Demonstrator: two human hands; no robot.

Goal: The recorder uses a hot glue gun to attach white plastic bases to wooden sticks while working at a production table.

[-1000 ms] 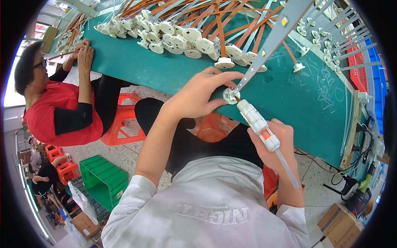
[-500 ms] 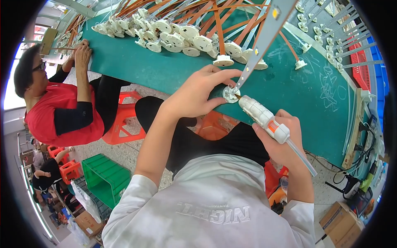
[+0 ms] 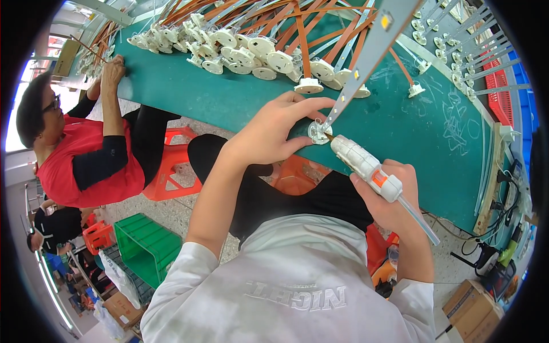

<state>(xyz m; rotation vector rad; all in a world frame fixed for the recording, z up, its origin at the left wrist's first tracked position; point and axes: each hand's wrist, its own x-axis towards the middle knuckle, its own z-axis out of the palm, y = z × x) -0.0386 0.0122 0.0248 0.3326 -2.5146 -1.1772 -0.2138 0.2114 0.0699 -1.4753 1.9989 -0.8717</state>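
Observation:
My left hand (image 3: 273, 130) pinches a small white round cap (image 3: 318, 131) fitted at the near end of a long grey strip (image 3: 369, 54) that runs up across the green table (image 3: 400, 131). My right hand (image 3: 394, 197) grips a white pen-shaped tool (image 3: 365, 164) with an orange band and a thin hose at its rear. The tool's tip touches the cap at the table's near edge.
Several white round caps on orange and grey strips (image 3: 257, 48) lie in a heap at the table's far side. A person in a red top (image 3: 80, 154) sits at the left with a hand on the table. A red stool (image 3: 171, 166) and a green crate (image 3: 146, 246) stand below.
The tool's tip and my right hand have shifted slightly lower and left along the cap. My left hand keeps its hold.

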